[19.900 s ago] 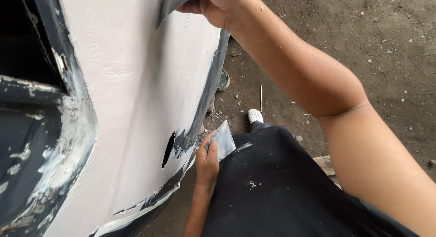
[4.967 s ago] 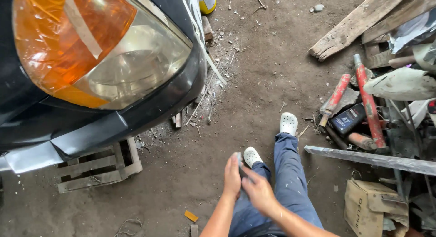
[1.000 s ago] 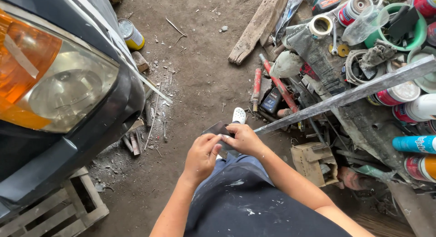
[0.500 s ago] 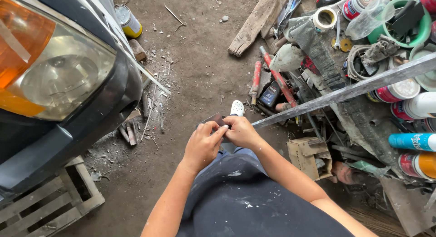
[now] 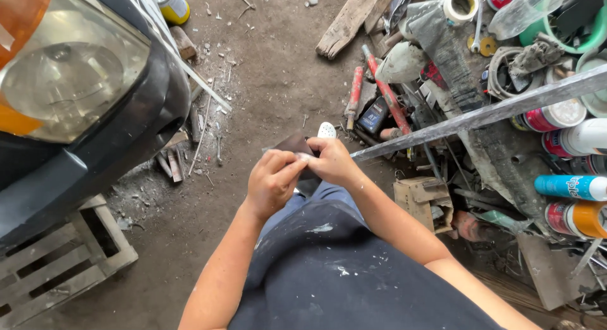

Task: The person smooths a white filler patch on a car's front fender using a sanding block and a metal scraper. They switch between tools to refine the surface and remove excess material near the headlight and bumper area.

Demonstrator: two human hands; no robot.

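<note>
2 hands (image 5: pixel 272 181), 1 headlight (image 5: pixel 66 74), 1 pallet (image 5: pixel 60 267)

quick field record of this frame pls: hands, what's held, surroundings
view: head camera, looking down at the person's lap
left hand: pinching the near edge of a dark flat sheet
right hand: grip on the same sheet, fingers beside the left hand's
sheet: small, dark, thin; the kind cannot be told
left of frame: car headlight and dark bumper, wooden pallet below
right of frame: spray cans, tape roll, metal bar, red tools
ground: dirt floor with scraps
</note>
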